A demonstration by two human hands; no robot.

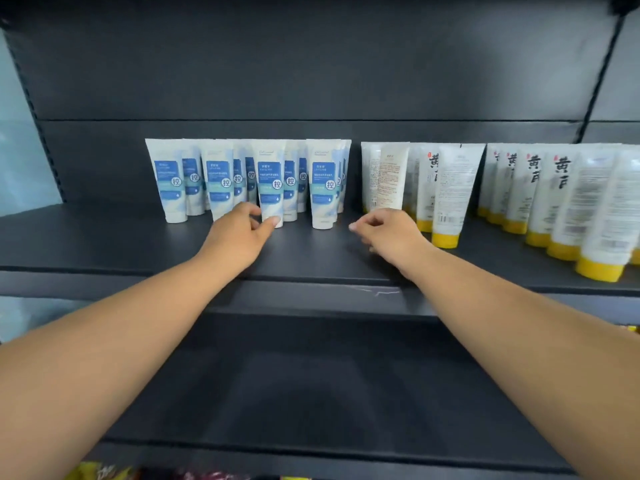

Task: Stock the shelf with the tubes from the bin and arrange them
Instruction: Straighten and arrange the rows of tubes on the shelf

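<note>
Dark shelf (104, 244) runs across mid-frame; both bare arms reach in from 7 and 5 o'clock.

Blue tubes (214, 178) stand cap-down in a cluster at about 11 o'clock from centre, several rows deep. Left hand (239, 233) is at the foot of the third front tube (272, 188): thumb tip touches its cap, fingers curl round the left side. Looks like a light pinch at the base; tube upright.

Right hand (384, 233) is at 1 o'clock, over bare shelf between the blue cluster and the yellow-cap tubes (446, 195). Fingers loosely curled, nothing in them. It sits just in front of the nearest white tubes; can't tell if it touches them.

More yellow-cap tubes (568, 202) in rows out to 3 o'clock, some showing back labels.

Lower shelf (311, 393) at 6 o'clock.
</note>
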